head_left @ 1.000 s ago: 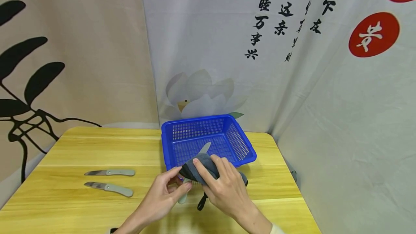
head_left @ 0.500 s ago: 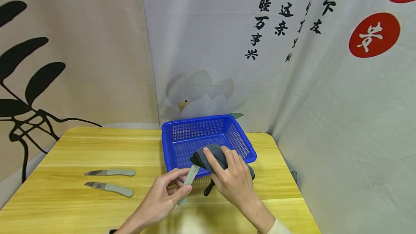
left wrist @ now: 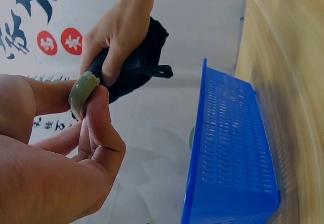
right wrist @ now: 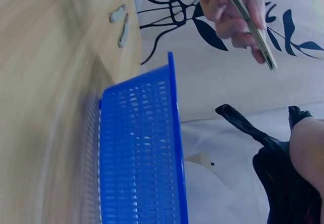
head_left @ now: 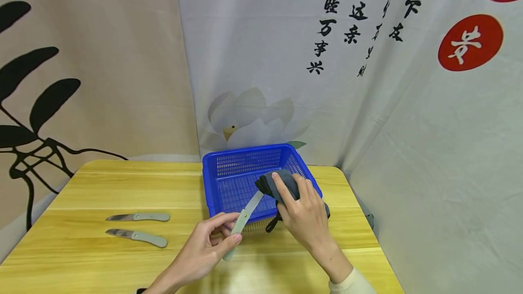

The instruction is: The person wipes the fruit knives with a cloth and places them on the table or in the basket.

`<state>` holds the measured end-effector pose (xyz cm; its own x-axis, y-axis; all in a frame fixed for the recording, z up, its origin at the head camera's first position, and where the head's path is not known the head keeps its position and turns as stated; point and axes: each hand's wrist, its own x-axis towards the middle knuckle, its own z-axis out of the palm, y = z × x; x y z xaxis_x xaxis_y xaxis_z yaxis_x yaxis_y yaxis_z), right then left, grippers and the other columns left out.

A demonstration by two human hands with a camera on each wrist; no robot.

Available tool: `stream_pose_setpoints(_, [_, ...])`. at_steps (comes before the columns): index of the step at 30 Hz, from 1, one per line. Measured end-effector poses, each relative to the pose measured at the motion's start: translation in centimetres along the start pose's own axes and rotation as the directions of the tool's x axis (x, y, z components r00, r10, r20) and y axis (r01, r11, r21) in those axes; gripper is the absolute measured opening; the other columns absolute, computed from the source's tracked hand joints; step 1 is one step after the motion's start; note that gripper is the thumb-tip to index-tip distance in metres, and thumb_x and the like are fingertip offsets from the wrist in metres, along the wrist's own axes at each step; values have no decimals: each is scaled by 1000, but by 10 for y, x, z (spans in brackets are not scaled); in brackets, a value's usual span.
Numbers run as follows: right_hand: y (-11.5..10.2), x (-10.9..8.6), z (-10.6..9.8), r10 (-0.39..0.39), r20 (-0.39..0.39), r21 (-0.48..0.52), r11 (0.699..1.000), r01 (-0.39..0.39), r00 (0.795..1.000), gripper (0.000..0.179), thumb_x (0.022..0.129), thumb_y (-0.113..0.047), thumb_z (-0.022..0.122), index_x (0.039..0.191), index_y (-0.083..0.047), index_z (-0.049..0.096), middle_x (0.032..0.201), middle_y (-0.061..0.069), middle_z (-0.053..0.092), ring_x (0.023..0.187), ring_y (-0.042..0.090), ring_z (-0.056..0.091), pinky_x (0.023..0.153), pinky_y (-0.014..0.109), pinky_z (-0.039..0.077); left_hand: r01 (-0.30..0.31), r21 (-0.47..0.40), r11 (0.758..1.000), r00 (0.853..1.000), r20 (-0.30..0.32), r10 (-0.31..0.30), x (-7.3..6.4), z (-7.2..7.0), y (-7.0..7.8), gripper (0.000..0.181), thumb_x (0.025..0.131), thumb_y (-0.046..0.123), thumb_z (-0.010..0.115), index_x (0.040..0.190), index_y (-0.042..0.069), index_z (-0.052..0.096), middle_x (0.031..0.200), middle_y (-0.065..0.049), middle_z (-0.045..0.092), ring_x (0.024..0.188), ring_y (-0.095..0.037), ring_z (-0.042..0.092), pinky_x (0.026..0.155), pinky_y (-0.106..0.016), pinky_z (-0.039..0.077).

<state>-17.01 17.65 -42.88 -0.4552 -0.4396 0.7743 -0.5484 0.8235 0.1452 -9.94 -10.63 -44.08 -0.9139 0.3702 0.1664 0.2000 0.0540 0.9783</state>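
In the head view my left hand (head_left: 204,242) pinches the pale green handle of a folding knife (head_left: 241,221) between thumb and fingers. Its blade is unfolded and points up and to the right, over the front of the blue basket. My right hand (head_left: 304,212) grips a bunched grey-blue cloth (head_left: 289,182) with a black edge and a dangling black loop. The cloth's black edge is right at the blade's far end, whose tip is hidden. In the left wrist view the handle's rounded end (left wrist: 83,93) shows between the left fingers; the dark cloth (left wrist: 139,62) is beyond.
A blue plastic basket (head_left: 207,180) with slotted walls stands at the back of the wooden table (head_left: 155,185). Two more folding knives, an upper one (head_left: 151,217) and a lower one (head_left: 149,238), lie unfolded on the left. A printed curtain (head_left: 261,49) hangs behind.
My right hand has drawn the cloth up and to the right along the blade, from the handle toward the tip. The lower blade now shows. My left hand has stayed nearly still.
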Motion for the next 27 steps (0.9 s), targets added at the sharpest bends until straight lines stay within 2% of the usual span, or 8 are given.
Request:
stream_pose_setpoints(4, [2,-1,-5,78,-17,44,996,-77,997,74,90,-8,78,161,-21,62,130,31,67,102,42,70,69,52,68,32,-13,999,999,-23,-33,1,0,0,47,107,12,77,150,-3,65,114,-17,67,97,-9,69,84,-27,70])
stream_pose_setpoints(7, [-2,-3,-9,84,-33,90,993,-81,996,72,90,-8,74,160,-19,63,129,32,67,102,43,71,66,51,68,55,-13,998,997,-52,-55,2,0,1,45,106,13,79,148,0,67,113,-15,67,96,-10,69,85,-28,70])
stream_pose_setpoints(11, [-17,-6,-11,15,-35,122,992,-11,999,70,90,-12,72,159,-18,65,126,30,67,102,40,71,70,50,69,79,-11,997,993,-82,-80,3,0,2,46,105,14,80,148,1,68,113,-15,67,97,-12,69,86,-28,71])
stream_pose_setpoints(17, [-41,-9,-13,-98,-22,135,986,100,995,73,87,-15,75,159,-18,65,124,24,68,94,29,65,70,38,64,66,-2,998,993,-100,-66,4,0,3,47,105,15,80,148,-2,67,117,-17,67,99,-10,68,87,-25,69])
stream_pose_setpoints(24, [-53,-9,-14,-133,20,131,983,129,991,87,79,-16,89,162,-21,62,126,20,68,96,27,63,74,35,64,72,-4,997,994,-86,-72,3,1,5,44,106,15,80,146,3,70,113,-16,65,97,-12,68,81,-25,68])
stream_pose_setpoints(27, [-54,-9,-13,-137,27,121,984,133,990,90,78,-17,91,163,-21,61,126,20,69,95,27,62,74,35,63,54,-1,999,996,-75,-54,2,2,5,42,107,15,78,147,3,70,112,-15,64,97,-11,67,79,-24,67])
